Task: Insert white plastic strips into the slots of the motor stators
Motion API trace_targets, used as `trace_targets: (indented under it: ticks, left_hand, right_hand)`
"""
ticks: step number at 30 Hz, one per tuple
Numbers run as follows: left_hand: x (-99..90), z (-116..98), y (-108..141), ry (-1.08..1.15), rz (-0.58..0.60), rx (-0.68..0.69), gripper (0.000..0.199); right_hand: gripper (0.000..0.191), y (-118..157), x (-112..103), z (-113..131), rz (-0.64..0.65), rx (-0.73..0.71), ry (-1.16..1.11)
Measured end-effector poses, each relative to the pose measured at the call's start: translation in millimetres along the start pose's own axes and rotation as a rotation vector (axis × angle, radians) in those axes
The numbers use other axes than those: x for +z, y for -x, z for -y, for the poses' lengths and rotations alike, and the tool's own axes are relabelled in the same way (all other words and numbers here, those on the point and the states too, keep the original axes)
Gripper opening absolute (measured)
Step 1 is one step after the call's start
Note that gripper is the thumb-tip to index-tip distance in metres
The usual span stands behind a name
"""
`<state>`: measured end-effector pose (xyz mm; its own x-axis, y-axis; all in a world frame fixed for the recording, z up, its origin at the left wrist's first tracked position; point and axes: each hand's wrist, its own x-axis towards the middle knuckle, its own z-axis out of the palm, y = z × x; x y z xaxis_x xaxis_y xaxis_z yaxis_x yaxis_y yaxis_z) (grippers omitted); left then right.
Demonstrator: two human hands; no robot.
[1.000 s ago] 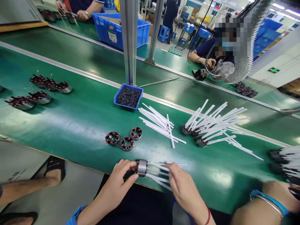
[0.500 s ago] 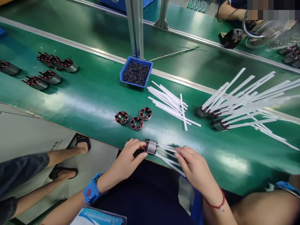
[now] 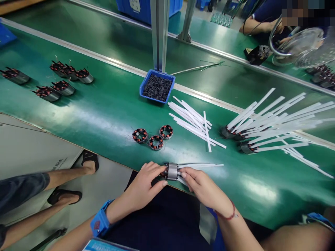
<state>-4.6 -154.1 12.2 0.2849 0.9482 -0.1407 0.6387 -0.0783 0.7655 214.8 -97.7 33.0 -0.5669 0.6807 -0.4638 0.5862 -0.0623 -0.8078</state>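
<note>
A silver motor stator [image 3: 172, 171] lies on its side at the table's front edge, with white strips [image 3: 201, 165] sticking out of its right end. My left hand [image 3: 148, 181], a blue band on its wrist, grips the stator's left end between thumb and fingers. On the other side, my right hand [image 3: 195, 179] pinches white strips close to the stator's right end. Just beyond are three stators with orange windings [image 3: 156, 142]. Loose white strips [image 3: 191, 118] lie in a pile to the right of a blue bin [image 3: 142, 91] of small black pieces.
Stators bristling with white strips [image 3: 247, 147] stand at the right; more stators [image 3: 64, 88] stand far left. A metal post [image 3: 159, 38] rises behind the bin. A person's arm [image 3: 259, 26] is at the back right, another person's legs [image 3: 68, 174] at the left.
My right hand has moved left along the strips, closer to the stator. My left hand still holds the stator's left end. The whole view has shifted slightly.
</note>
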Motion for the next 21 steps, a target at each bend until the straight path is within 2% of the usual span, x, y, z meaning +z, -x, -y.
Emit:
trace_targets:
  ticks: [3,7,12,14,21]
  left_hand:
    - [-2.9,4,2,0.0,0.02,0.045,0.031]
    - [-0.8,8,-2,-0.008,-0.038,0.073,0.028]
    - [4.6,8,-7,0.023,-0.067,0.085,0.021]
    - [6.0,7,-6,0.071,-0.087,0.085,0.021]
    - [15.9,9,1,0.333,-0.116,0.144,0.024]
  right_hand:
    - [0.038,-6,7,-4,0.044,0.043,-0.177]
    - [0.04,-10,14,-9,0.063,0.026,-0.281]
    - [0.021,-8,21,-4,-0.039,0.041,-0.417]
    - [0.015,-7,24,-1,-0.066,0.037,-0.52]
    - [0.025,-4,38,-1,-0.091,0.067,-0.947]
